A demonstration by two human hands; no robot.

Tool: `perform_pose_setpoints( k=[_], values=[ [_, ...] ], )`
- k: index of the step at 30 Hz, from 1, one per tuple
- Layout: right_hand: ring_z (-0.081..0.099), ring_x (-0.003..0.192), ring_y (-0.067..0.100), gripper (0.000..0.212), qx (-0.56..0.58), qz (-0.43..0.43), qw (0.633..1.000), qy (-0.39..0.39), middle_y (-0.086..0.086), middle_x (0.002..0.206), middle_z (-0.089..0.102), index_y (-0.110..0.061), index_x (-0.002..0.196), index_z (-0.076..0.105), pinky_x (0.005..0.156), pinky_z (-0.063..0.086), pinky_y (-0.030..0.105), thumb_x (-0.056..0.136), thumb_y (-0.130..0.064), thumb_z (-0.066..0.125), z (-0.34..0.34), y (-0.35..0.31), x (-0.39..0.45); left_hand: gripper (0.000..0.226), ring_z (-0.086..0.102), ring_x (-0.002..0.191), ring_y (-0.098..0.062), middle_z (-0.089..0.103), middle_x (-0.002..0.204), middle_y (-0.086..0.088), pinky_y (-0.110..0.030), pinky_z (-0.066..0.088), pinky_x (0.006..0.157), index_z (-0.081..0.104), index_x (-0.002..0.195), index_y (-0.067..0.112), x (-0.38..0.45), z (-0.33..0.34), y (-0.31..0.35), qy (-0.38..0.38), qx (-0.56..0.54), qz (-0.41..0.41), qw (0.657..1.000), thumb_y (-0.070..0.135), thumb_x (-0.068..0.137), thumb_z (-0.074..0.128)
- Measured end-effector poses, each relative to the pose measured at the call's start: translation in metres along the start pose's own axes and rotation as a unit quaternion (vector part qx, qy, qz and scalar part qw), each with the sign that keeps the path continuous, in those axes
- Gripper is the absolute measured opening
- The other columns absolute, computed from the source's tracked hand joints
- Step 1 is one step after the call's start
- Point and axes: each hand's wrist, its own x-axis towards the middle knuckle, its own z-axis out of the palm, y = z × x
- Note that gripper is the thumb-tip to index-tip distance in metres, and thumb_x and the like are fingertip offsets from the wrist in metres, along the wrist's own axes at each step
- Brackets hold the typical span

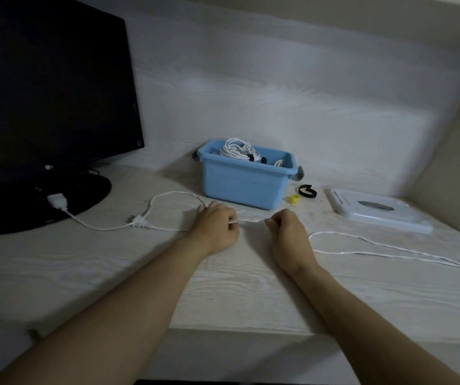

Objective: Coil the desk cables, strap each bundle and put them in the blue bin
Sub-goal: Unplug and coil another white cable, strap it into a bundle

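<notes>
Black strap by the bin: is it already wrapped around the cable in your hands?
No, the black strap lies loose on the desk right of the blue bin, apart from the white cable held between both hands.

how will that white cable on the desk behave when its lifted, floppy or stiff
Probably floppy: the white cable lies in loose curves on the desk. Between the left hand and right hand a short stretch runs straight, seemingly pulled taut. Its plug end may swing and drag when lifted.
</notes>
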Motion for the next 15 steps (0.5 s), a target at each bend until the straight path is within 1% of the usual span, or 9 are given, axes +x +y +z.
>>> perform_pose_setpoints(
  k=[1, 3, 4, 6, 8, 10, 12, 13, 15],
  values=[
    [0.050, 0.085, 0.019, 0.014, 0.013, 0.024, 1.000, 0.017, 0.002, 0.092, 0.056, -0.012, 0.093, 0.054, 0.073, 0.033, 0.030, 0.101, -0.022, 0.051, -0.002, 0.000, -0.001, 0.004, 0.047, 0.109, -0.022, 0.058, 0.099, 0.001, -0.037, 0.029, 0.091, 0.058, 0.088, 0.022, -0.002, 0.001, -0.001, 0.009, 0.034, 0.008, 0.999, 0.024, 0.090, 0.055],
    [0.052, 0.085, 0.018, 0.011, 0.015, 0.045, 0.998, 0.027, 0.001, 0.091, 0.058, -0.013, 0.092, 0.056, 0.073, 0.036, 0.031, 0.100, -0.021, 0.055, -0.004, 0.001, 0.000, 0.010, 0.045, 0.112, -0.022, 0.057, 0.108, 0.000, -0.038, 0.027, 0.092, 0.058, 0.099, 0.022, -0.005, 0.000, -0.004, 0.041, 0.078, 0.010, 0.996, 0.023, 0.090, 0.054],
    [0.053, 0.085, 0.019, 0.009, 0.009, 0.040, 0.999, 0.023, 0.001, 0.092, 0.059, -0.014, 0.091, 0.056, 0.073, 0.038, 0.031, 0.098, -0.020, 0.057, -0.006, 0.001, -0.002, 0.014, 0.045, 0.113, -0.022, 0.056, 0.110, 0.000, -0.038, 0.028, 0.093, 0.058, 0.103, 0.022, -0.006, -0.002, -0.005, 0.064, 0.093, 0.005, 0.994, 0.022, 0.090, 0.054],
    [0.056, 0.086, 0.022, 0.007, -0.008, 0.016, 1.000, 0.001, 0.004, 0.094, 0.061, -0.014, 0.091, 0.058, 0.076, 0.044, 0.034, 0.095, -0.019, 0.062, -0.004, -0.001, -0.002, 0.020, 0.047, 0.115, -0.024, 0.056, 0.115, -0.001, -0.039, 0.032, 0.094, 0.057, 0.110, 0.023, -0.007, -0.006, -0.011, 0.099, 0.116, -0.036, 0.988, 0.018, 0.090, 0.054],
    [0.059, 0.089, 0.024, 0.006, -0.020, 0.003, 1.000, -0.023, 0.006, 0.096, 0.064, -0.017, 0.090, 0.059, 0.081, 0.048, 0.035, 0.092, -0.020, 0.064, -0.006, -0.002, -0.003, 0.020, 0.051, 0.113, -0.026, 0.059, 0.116, -0.003, -0.040, 0.037, 0.092, 0.060, 0.109, 0.020, -0.011, -0.012, -0.017, 0.095, 0.134, -0.096, 0.982, 0.014, 0.093, 0.051],
    [0.060, 0.092, 0.026, 0.007, -0.031, 0.007, 0.999, -0.031, 0.006, 0.098, 0.065, -0.021, 0.088, 0.057, 0.087, 0.049, 0.038, 0.090, -0.020, 0.063, -0.007, -0.004, -0.004, 0.019, 0.054, 0.109, -0.029, 0.062, 0.112, -0.007, -0.040, 0.041, 0.090, 0.065, 0.104, 0.017, -0.016, -0.016, -0.024, 0.076, 0.161, -0.117, 0.977, 0.016, 0.096, 0.048],
    [0.059, 0.100, 0.026, 0.005, -0.043, 0.016, 0.998, -0.033, 0.005, 0.103, 0.066, -0.022, 0.090, 0.058, 0.095, 0.045, 0.040, 0.091, -0.018, 0.060, -0.007, -0.003, -0.002, 0.017, 0.057, 0.106, -0.030, 0.064, 0.109, -0.010, -0.039, 0.045, 0.088, 0.067, 0.101, 0.015, -0.021, -0.023, -0.032, 0.062, 0.135, -0.118, 0.982, 0.024, 0.097, 0.053],
    [0.057, 0.104, 0.026, 0.006, -0.048, 0.021, 0.998, -0.031, 0.004, 0.106, 0.066, -0.022, 0.094, 0.061, 0.097, 0.041, 0.039, 0.092, -0.016, 0.059, -0.007, -0.002, -0.003, 0.017, 0.058, 0.104, -0.031, 0.065, 0.108, -0.010, -0.038, 0.047, 0.086, 0.067, 0.099, 0.014, -0.025, -0.027, -0.034, 0.050, 0.116, -0.121, 0.985, 0.028, 0.095, 0.058],
    [0.052, 0.111, 0.026, 0.013, -0.063, 0.007, 0.998, -0.014, 0.004, 0.110, 0.066, -0.018, 0.103, 0.066, 0.094, 0.033, 0.036, 0.094, -0.014, 0.058, -0.006, 0.000, -0.002, 0.017, 0.059, 0.102, -0.031, 0.068, 0.105, -0.011, -0.037, 0.047, 0.085, 0.067, 0.094, 0.015, -0.031, -0.034, -0.039, 0.048, 0.100, -0.132, 0.985, 0.032, 0.092, 0.065]
  ],
)
